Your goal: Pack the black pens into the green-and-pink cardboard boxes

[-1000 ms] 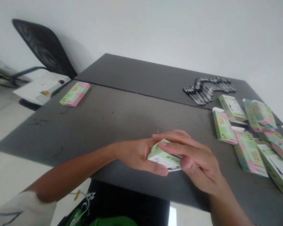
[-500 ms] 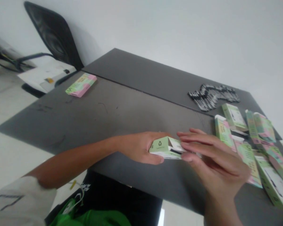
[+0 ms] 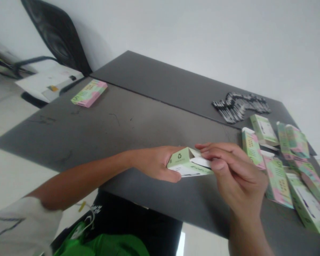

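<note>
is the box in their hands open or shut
Open at one end: the green carton has its end flap raised, showing white inside, left hand holding it, right hand at the flap

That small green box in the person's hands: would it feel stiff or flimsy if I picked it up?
Probably light and fairly flimsy: the green carton looks like thin printed card, held loosely by the left hand and right hand. Its open end flap suggests it would dent if squeezed. With flat sides, it would likely slide rather than roll.
</note>
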`<act>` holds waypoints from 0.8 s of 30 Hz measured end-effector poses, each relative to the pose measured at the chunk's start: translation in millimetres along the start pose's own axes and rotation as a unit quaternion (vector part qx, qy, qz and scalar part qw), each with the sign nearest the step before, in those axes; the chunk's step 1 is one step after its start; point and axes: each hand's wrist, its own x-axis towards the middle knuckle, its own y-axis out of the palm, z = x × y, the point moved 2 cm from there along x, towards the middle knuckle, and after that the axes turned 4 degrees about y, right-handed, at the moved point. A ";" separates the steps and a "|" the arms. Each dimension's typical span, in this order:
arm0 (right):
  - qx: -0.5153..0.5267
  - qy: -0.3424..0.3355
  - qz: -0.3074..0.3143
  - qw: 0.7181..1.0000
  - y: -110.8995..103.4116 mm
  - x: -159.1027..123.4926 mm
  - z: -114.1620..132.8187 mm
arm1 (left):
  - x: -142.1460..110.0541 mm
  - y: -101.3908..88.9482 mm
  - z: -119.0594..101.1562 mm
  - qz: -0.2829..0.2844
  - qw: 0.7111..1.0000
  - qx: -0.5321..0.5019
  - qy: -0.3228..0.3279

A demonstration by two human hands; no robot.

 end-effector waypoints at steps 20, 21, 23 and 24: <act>-0.074 -0.199 0.083 0.974 3.0 -3.1 -11.5 | 2.1 9.4 -5.2 0.032 0.996 -0.073 0.030; -0.074 -0.200 0.094 0.972 2.3 -3.0 -11.5 | 2.4 10.0 -4.5 0.038 0.996 -0.077 0.032; -0.063 -0.201 0.112 0.971 1.2 -2.5 -10.8 | 3.0 10.7 -3.4 0.046 0.995 -0.085 0.035; -0.055 -0.202 0.117 0.971 0.9 -2.1 -10.0 | 3.1 10.8 -3.0 0.048 0.994 -0.089 0.036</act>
